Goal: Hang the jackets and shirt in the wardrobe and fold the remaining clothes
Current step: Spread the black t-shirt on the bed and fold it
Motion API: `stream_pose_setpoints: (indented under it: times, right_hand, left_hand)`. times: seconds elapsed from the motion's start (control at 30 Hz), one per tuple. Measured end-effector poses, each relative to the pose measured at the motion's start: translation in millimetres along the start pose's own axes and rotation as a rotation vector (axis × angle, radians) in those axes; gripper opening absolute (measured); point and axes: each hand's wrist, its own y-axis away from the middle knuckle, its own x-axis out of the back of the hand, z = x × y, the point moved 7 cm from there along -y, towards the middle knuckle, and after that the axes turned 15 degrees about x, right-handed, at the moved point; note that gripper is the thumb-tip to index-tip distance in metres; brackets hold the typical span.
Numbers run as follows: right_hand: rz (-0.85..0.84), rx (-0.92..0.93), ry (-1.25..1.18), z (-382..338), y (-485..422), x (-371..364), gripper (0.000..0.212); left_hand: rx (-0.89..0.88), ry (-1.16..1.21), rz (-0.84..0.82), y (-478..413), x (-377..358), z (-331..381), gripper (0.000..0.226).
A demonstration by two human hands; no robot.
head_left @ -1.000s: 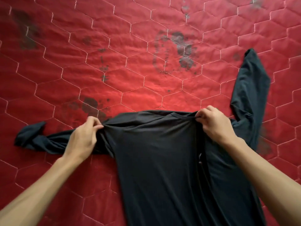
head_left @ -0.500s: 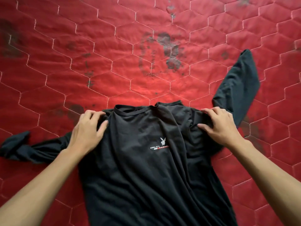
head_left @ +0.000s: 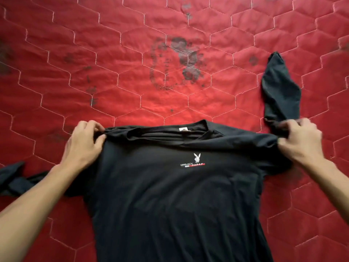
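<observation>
Black top, one; two hands pinch shoulders: left hand, right hand.

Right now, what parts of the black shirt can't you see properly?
Head view only:
Hem of the black shirt: cut off by the bottom edge.
End of the sleeve beside the left hand: runs off the left edge.
The logo lettering: too small and blurred to read.
Fingers of the right hand: motion-blurred.

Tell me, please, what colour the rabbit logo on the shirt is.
The rabbit logo is white on the black shirt; head view shows it best.
</observation>
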Motion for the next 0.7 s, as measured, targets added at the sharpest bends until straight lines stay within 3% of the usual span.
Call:
stream_pose_setpoints:
  times: [0.07, 0.1, 0.23, 0.33, 0.43, 0.57, 0.7]
  right_hand:
    - [0.216, 0.209, -0.175, -49.1, -8.9, 18.1, 0.043]
    - [0.24, 0.305, -0.243, -74.6, -15.5, 20.5, 0.043]
    - [-0.038, 0.51, -0.354, -156.0, -36.0, -10.8, 0.034]
    - [-0.152, 0.479, -0.238, -170.7, -36.7, -38.6, 0.027]
    - [-0.005, 0.408, -0.335, -160.1, -43.1, -31.3, 0.02]
    - [0.319, 0.125, -0.616, -129.9, -73.6, 13.5, 0.011]
    - [0.294, 0.053, -0.633, -131.7, -110.5, 30.0, 0.012]
  left_hand:
    - [-0.05, 0.09, 0.001, 6.0, -5.9, 18.6, 0.031]
    - [-0.07, 0.122, 0.0, 7.0, -7.8, 26.7, 0.036]
    - [-0.156, 0.029, -0.015, 2.3, -16.6, 41.8, 0.029]
    - [-0.208, -0.053, -0.053, -0.7, -19.6, 40.6, 0.016]
    - [-0.122, 0.092, -0.058, -11.8, -7.4, 34.4, 0.013]
    - [-0.047, 0.305, 0.028, -37.2, 20.9, 48.5, 0.018]
    - [-0.077, 0.284, 0.087, -63.8, 30.4, 79.7, 0.022]
